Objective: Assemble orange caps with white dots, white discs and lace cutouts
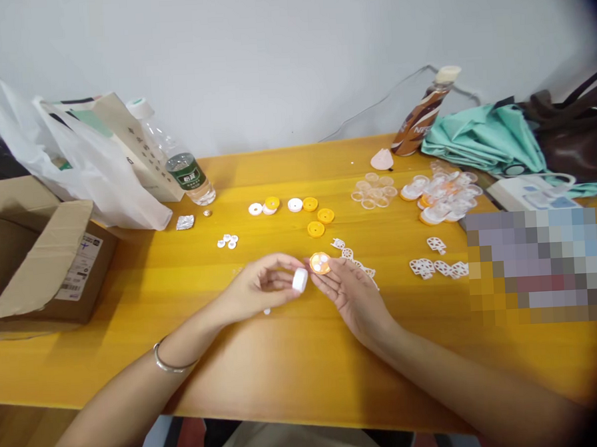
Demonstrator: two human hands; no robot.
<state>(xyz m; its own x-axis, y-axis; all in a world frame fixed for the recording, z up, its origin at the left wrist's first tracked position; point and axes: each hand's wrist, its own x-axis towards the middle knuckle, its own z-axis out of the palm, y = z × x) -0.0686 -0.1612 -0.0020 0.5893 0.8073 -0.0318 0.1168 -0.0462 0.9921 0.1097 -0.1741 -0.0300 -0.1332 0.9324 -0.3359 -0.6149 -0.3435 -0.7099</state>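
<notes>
Between thumb and fingers, my left hand (262,285) grips a round white plastic cap (300,280), turned on its edge. Just to its right, my right hand (355,297) holds an orange disc (320,263) with pale round parts inside it. The two pieces are close but apart. Beyond the hands lie loose orange discs (315,229) and white discs (295,204). A row of white cut-out plastic pieces (347,254) runs partly behind my right hand. Several small white pieces (228,240) sit to the left.
Clear plastic rings (374,191) and a pile of clear and orange parts (444,196) lie at right, near more white cut-outs (421,268). A cardboard box (96,274), plastic bag (96,187) and water bottle (188,172) stand left. A brown bottle (418,120) and green umbrella (484,137) are back right.
</notes>
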